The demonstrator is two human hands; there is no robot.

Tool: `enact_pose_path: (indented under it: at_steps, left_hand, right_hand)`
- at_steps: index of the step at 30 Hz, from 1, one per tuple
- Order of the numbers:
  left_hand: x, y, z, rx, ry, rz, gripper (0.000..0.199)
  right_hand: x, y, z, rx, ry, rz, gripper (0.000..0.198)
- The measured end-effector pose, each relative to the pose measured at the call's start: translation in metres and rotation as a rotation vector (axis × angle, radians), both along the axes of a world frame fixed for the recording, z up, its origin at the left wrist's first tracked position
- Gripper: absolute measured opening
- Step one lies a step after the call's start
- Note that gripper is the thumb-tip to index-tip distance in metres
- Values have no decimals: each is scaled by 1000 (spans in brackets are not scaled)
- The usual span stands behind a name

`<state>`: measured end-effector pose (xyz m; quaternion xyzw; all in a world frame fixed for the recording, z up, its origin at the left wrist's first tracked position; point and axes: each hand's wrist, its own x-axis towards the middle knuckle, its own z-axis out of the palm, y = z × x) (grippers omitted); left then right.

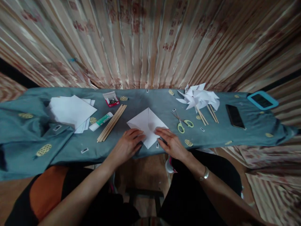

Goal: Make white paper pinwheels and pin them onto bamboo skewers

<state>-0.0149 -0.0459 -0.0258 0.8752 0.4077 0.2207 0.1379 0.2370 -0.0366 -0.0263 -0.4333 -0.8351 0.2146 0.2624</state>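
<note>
A square sheet of white paper [147, 121] lies in front of me, turned with a corner toward me and crease lines running across it. My left hand [132, 140] rests at its lower left edge, fingers stretched over the paper. Along the lower right edge, my right hand [170, 141] touches the sheet with its fingers extended. Neither hand is closed around anything. To the right of the sheet are scissors [182, 123] with yellow-green handles. On the left lie several wooden sticks [112, 123] and a green-and-white glue stick [101, 121].
Stacked white paper sheets [70, 111] are at the left, near a small red-and-white box [111, 99] of small metal pieces. White paper pinwheels [198, 96] on sticks, a black phone [235, 116] and a blue-framed device [262, 100] occupy the right. A curtain [141, 44] hangs behind the cloth-covered table [150, 97].
</note>
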Motion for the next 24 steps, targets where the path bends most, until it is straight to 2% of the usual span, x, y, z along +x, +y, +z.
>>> enact_pose_path:
  at_steps: [8,17,24]
  left_hand:
    - [-4,19,-12,2,-27,-39,29]
    - [-5,20,-15,98,18,-71,20]
    - [0,18,-13,80,-54,-20,19]
  right_hand:
    - [-2,-7,-5,32,-96,22,38]
    - [0,-7,-2,2,-80,28,46]
    - [-5,-5,-4,63,-86,-4,46]
